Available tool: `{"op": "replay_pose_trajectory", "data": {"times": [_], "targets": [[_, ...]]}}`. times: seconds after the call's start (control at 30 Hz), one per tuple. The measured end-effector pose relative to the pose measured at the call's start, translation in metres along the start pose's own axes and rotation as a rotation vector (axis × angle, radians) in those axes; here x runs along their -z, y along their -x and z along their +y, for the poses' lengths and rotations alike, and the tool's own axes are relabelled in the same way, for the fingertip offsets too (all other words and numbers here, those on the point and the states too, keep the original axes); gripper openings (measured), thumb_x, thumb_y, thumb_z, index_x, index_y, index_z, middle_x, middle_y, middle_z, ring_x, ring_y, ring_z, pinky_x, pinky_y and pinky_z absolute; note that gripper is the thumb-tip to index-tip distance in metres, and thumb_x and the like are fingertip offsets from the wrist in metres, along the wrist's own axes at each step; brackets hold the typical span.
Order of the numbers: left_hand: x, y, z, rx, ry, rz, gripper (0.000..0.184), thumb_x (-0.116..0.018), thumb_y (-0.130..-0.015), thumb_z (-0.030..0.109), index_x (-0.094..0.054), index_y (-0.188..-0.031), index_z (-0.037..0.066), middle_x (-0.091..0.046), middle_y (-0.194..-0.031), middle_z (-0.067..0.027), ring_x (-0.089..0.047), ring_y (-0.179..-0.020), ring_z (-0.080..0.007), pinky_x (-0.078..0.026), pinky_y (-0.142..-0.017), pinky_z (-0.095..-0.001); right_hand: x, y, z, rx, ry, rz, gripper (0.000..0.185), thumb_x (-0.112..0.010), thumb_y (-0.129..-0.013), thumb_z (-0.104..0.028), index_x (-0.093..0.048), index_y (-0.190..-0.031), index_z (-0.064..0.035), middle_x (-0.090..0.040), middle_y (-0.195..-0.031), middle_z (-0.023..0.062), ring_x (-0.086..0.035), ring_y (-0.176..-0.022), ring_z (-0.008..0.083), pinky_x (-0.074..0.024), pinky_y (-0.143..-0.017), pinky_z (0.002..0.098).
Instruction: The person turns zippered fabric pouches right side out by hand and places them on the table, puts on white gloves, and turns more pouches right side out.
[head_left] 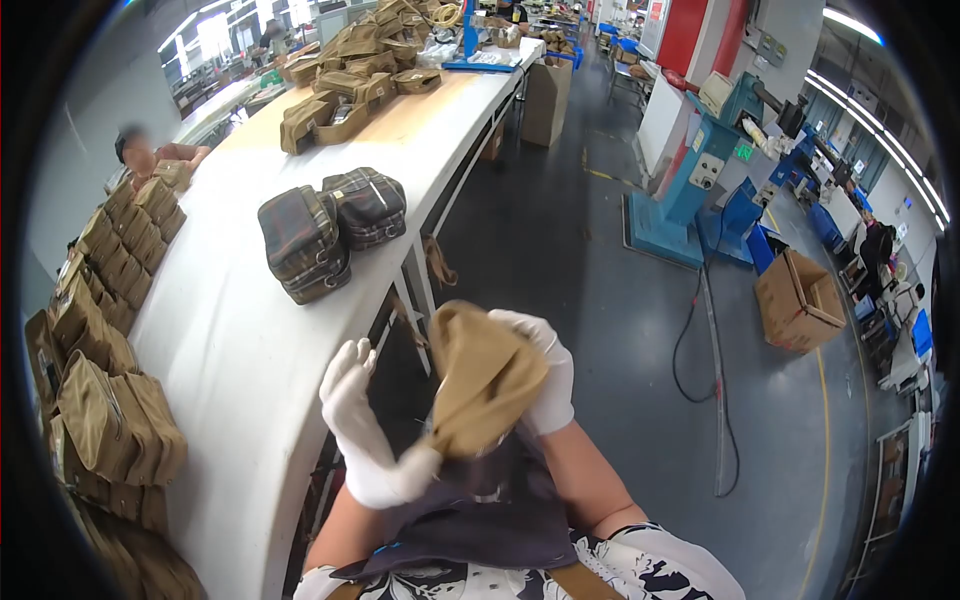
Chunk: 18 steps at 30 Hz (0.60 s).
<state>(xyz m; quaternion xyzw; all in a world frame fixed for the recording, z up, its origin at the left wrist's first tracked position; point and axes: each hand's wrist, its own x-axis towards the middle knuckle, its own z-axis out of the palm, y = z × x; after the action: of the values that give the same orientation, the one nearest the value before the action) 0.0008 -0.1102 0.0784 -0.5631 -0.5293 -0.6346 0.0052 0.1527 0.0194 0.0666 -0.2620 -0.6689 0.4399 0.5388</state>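
Observation:
A tan canvas bag (483, 375), soft and crumpled, is in front of my body. My right hand (545, 370), in a white glove, grips it from the right side, with some fingers hidden behind the cloth. On the other side, my left hand (368, 435), also gloved in white, has its fingers stretched upward and apart from the thumb. That thumb touches or overlaps the bag's lower left corner, which is blurred. Two dark plaid bags (303, 240) stand together on the long white table (225, 370) beyond my left hand.
Tan bags (120, 420) are stacked along the table's left side, where a person (150, 155) sits. More tan bags (365, 60) lie heaped at the far end. Right of the aisle stand a blue machine (690, 170) and a cardboard box (800, 305); a black cable (735, 430) crosses the floor.

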Motion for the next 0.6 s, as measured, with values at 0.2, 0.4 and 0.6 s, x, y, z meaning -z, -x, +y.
{"op": "replay_pose_trajectory", "data": {"times": [0.2,0.4,0.6], "targets": [[0.014,0.004,0.052,-0.027,-0.341,-0.329,0.088,-0.091,-0.053,0.018,-0.044,-0.126,0.006,-0.037,-0.135,-0.026,-0.047,-0.122,-0.0454,-0.044,-0.099,-0.0507,-0.016,0.014,-0.031,0.343,0.512,-0.219,0.041,-0.078,-0.07,-0.014,-0.064,-0.109,-0.009,-0.069,-0.086,0.0108,-0.068,-0.067,0.0281,-0.0553,-0.06,0.0355],[0.024,0.048,0.013,-0.083,-0.475,-0.125,0.052,-0.079,-0.062,0.0,-0.058,-0.109,0.003,-0.055,-0.119,-0.019,-0.061,-0.097,-0.0377,-0.052,-0.079,-0.0427,-0.027,0.052,-0.026,0.382,0.455,-0.353,0.063,-0.074,-0.069,-0.008,-0.051,-0.127,-0.0071,-0.056,-0.072,0.0092,-0.061,-0.063,0.0288,-0.0485,-0.057,0.0409],[0.034,0.093,0.003,-0.031,-0.404,-0.182,0.043,-0.074,-0.058,-0.006,-0.059,-0.097,0.006,-0.066,-0.095,-0.0106,-0.063,-0.082,-0.0303,-0.051,-0.068,-0.0372,-0.036,0.113,0.005,-0.107,0.162,-0.304,0.07,-0.075,-0.072,0.0,-0.045,-0.135,-0.001,-0.059,-0.122,0.0187,-0.06,-0.112,0.0309,-0.0476,-0.097,0.0345]]}}
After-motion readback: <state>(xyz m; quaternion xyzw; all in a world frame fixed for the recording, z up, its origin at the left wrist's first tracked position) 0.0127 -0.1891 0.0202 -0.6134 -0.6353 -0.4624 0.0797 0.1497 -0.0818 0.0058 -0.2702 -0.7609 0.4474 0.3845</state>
